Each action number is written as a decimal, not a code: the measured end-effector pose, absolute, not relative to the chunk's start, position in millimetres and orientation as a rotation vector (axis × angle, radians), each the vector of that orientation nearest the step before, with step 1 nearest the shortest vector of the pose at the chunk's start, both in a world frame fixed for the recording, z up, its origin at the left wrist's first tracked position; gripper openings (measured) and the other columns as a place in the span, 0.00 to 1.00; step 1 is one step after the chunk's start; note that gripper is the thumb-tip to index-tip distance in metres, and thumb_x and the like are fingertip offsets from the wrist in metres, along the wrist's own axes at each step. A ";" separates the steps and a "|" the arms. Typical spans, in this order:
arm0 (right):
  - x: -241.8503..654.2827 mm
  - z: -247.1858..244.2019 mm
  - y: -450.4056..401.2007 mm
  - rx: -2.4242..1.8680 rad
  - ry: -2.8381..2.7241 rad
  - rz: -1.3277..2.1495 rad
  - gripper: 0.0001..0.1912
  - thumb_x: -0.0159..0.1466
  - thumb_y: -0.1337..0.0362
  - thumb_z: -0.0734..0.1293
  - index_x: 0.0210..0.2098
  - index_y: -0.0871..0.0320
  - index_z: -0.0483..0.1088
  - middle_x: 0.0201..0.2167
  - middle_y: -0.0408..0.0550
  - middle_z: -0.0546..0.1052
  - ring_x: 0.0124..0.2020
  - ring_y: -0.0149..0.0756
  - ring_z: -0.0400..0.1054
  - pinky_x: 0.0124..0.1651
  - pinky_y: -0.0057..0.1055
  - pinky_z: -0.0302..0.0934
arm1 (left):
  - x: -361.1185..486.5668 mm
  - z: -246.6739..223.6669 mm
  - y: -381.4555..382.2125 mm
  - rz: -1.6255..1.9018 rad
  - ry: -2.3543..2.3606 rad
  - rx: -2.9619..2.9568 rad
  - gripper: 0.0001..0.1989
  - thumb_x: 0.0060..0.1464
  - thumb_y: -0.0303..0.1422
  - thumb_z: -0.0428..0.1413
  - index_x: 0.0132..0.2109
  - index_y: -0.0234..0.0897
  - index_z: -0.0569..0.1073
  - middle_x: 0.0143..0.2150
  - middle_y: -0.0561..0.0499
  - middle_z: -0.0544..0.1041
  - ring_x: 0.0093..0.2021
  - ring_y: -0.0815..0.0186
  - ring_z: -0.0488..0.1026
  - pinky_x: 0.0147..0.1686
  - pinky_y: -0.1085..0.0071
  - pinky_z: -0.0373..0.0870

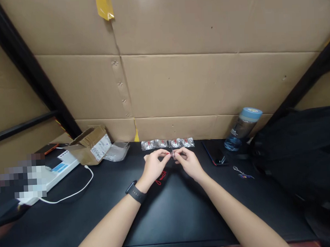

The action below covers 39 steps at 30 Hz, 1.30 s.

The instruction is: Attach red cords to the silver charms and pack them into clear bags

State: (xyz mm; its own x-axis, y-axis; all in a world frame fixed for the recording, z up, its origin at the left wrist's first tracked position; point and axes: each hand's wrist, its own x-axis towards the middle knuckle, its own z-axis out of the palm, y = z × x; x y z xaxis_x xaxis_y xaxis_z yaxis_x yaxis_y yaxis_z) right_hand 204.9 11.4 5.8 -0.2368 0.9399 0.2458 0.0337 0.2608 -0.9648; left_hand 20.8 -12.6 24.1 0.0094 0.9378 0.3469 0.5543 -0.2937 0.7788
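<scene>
With four plastic-wrapped discs seemingly untouched, work looks midway on one small round piece, pinched between the left hand and right hand just nearside of those discs, a red cord lying farther nearside.

The small round disc has a glossy rim; four silvery, metallic-looking discs wear shiny clear plastic; the smooth black table gleams faintly; the tan cardboard wall looks matt.
</scene>
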 end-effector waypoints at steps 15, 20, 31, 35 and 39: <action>207.6 21.5 6.7 -0.833 -1.169 1.728 0.21 0.61 0.56 0.75 0.51 0.56 0.76 0.40 0.50 0.80 0.38 0.38 0.79 0.45 0.35 0.73 | 20.5 34.8 -18.5 1.068 1.598 2.110 0.07 0.61 0.39 0.58 0.39 0.47 0.81 0.43 0.54 0.84 0.53 0.57 0.74 0.53 0.57 0.54; 208.6 22.3 5.3 -0.835 -1.161 1.736 0.22 0.62 0.53 0.74 0.51 0.57 0.76 0.41 0.51 0.81 0.39 0.38 0.79 0.47 0.36 0.73 | 18.4 36.4 -18.5 1.043 1.595 2.124 0.07 0.61 0.40 0.58 0.39 0.47 0.81 0.44 0.53 0.84 0.52 0.56 0.73 0.53 0.56 0.54; 215.1 28.9 2.5 -0.850 -1.234 1.802 0.21 0.59 0.55 0.77 0.49 0.53 0.73 0.44 0.50 0.80 0.42 0.39 0.78 0.45 0.38 0.73 | -1.8 41.7 -11.2 0.944 1.600 2.356 0.14 0.65 0.46 0.54 0.41 0.48 0.81 0.51 0.50 0.81 0.57 0.55 0.69 0.55 0.54 0.56; 217.6 29.9 4.4 -0.863 -1.239 1.773 0.22 0.58 0.55 0.78 0.49 0.53 0.73 0.48 0.53 0.79 0.42 0.41 0.79 0.46 0.39 0.72 | -39.5 39.3 3.9 1.117 2.215 2.213 0.14 0.67 0.41 0.50 0.46 0.45 0.80 0.61 0.44 0.74 0.63 0.49 0.61 0.55 0.48 0.56; 220.3 32.6 4.7 -0.860 -1.253 1.770 0.22 0.57 0.55 0.78 0.48 0.54 0.74 0.49 0.54 0.79 0.42 0.41 0.79 0.46 0.39 0.72 | -72.2 22.5 17.7 1.033 2.571 2.067 0.16 0.65 0.38 0.50 0.50 0.41 0.79 0.66 0.41 0.69 0.65 0.43 0.57 0.55 0.42 0.57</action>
